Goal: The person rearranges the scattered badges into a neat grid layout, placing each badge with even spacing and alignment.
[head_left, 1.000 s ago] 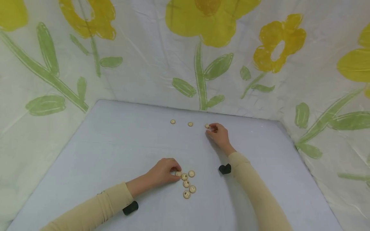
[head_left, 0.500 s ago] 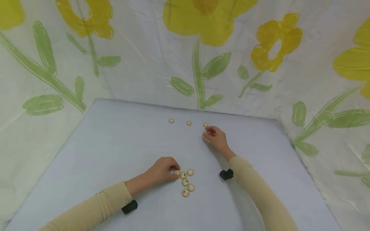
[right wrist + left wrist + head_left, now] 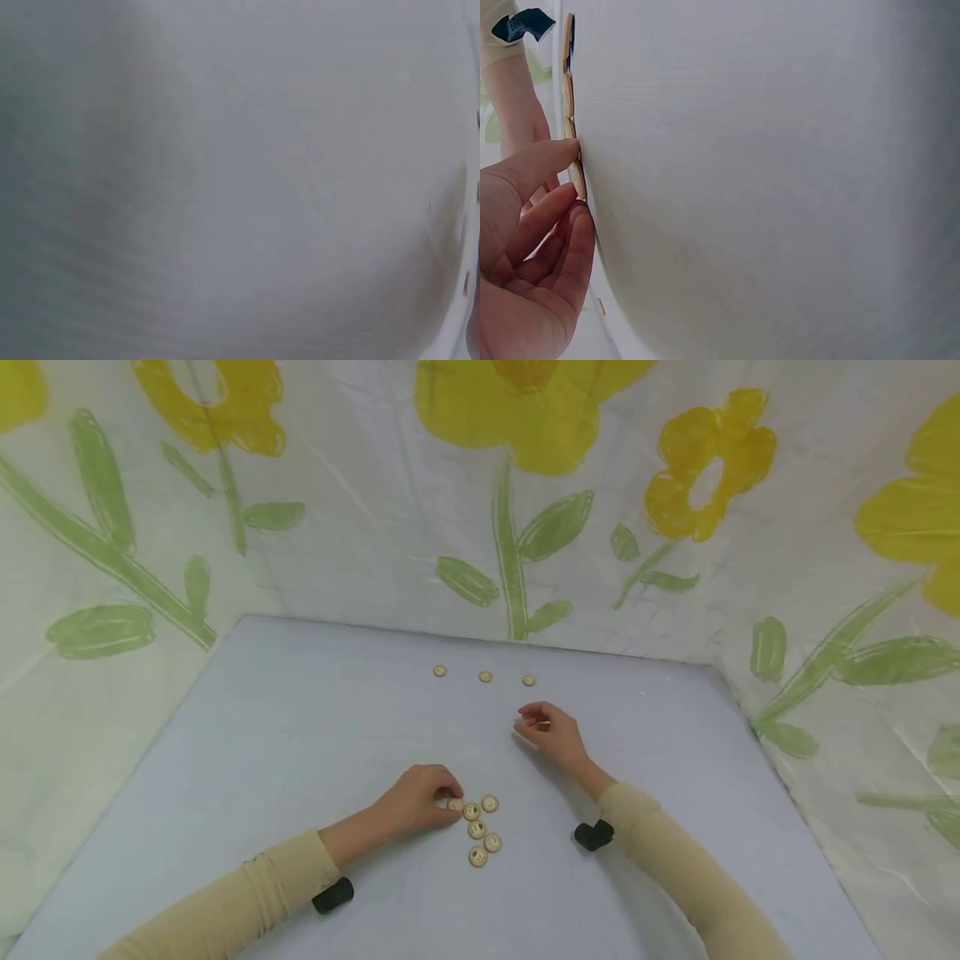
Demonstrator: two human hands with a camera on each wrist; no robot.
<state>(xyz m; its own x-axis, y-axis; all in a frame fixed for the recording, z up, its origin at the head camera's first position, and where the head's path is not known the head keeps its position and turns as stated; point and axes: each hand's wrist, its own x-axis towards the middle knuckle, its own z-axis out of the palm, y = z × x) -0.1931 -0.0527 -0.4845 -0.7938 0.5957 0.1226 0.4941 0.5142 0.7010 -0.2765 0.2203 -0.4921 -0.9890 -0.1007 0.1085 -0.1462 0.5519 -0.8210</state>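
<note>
Head view showed the left hand [image 3: 415, 799] pinching a wooden disc [image 3: 454, 805] between thumb and fingers on the pale table [image 3: 300, 718], with five loose discs [image 3: 477, 829] spread from the pinched one's three o'clock to its five. Toward the left hand's one o'clock lay a row of three discs [image 3: 486, 677]. At five o'clock from its right end, the right hand [image 3: 553, 732] hung half open, fingers loosely curved, with nothing visible in its grasp.

No lettering can be read; the round, tan, wooden-looking discs [image 3: 477, 829] bear marks too small to decipher.
</note>
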